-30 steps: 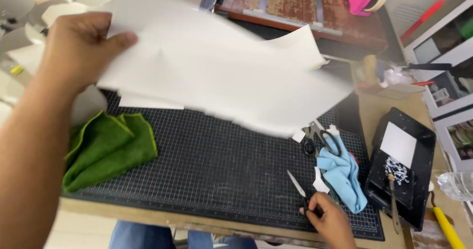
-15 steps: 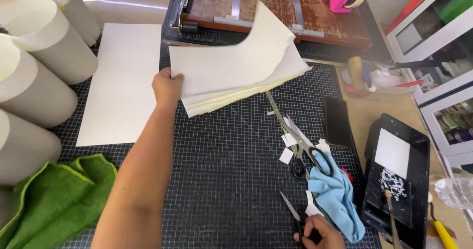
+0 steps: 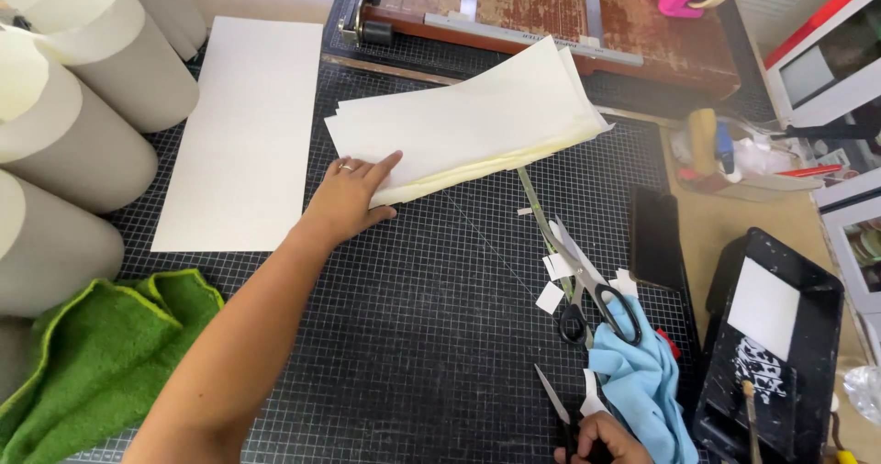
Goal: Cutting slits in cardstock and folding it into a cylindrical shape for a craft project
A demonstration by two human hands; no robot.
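Observation:
My left hand [image 3: 349,198] grips the near left corner of a stack of cream paper sheets [image 3: 468,124], thumb under the edge, fingers on top. The stack lies tilted on the black gridded cutting mat [image 3: 413,335]. My right hand [image 3: 601,438] is at the bottom edge of view, closed on a small pair of scissors [image 3: 553,404] whose blades point up and to the left. A larger pair of black-handled scissors [image 3: 578,276] lies on the mat beside a light blue cloth [image 3: 642,381], with small white paper scraps around it.
A single white sheet [image 3: 243,134] lies at the mat's left. Big grey paper rolls [image 3: 83,134] stand at far left, a green cloth [image 3: 101,354] below them. A wooden paper cutter [image 3: 551,5] sits behind. A black tray [image 3: 771,345] with a brush is at right.
My left hand carried the paper stack from mid-air down onto the mat and now holds its corner there. The view shifted left. My right hand stays on the small scissors.

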